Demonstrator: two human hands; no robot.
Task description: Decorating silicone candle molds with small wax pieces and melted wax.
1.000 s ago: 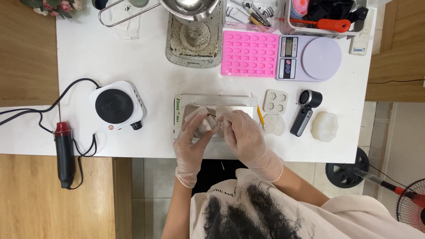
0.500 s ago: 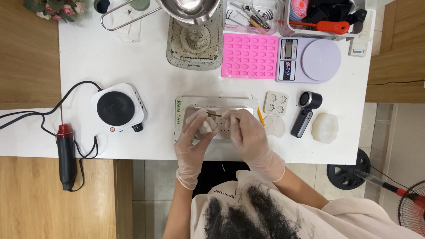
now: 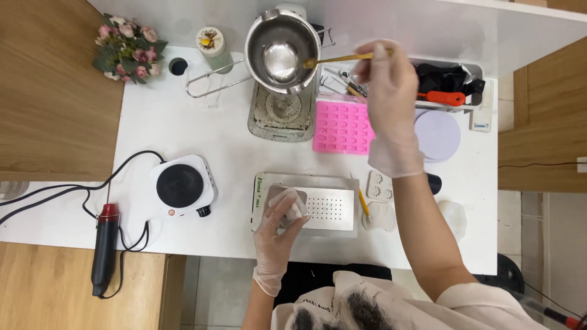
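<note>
Right hand (image 3: 390,91), upper centre-right of frame, fingers pinching a thin gold spoon (image 3: 335,59), its tip sitting over the steel pot (image 3: 282,50). Left hand (image 3: 282,223), lower centre, fingers curling closed around a small pale lump (image 3: 296,209) on the perforated metal plate (image 3: 330,209).

The left hand (image 3: 278,235) and right hand (image 3: 391,91) are wearing clear, whitish gloves. The spoon (image 3: 336,59) is showing gold, the pouring pot (image 3: 282,50) shining silver. The silicone mould (image 3: 343,127) is glowing bright pink beside a pale lilac disc (image 3: 438,135). The white table (image 3: 195,131) is carrying a white hot plate (image 3: 182,186) with a black top, a silvery perforated plate (image 3: 327,209) dotted with small holes, and pink flowers (image 3: 127,44). The heat gun (image 3: 104,249) is showing black and red.
</note>
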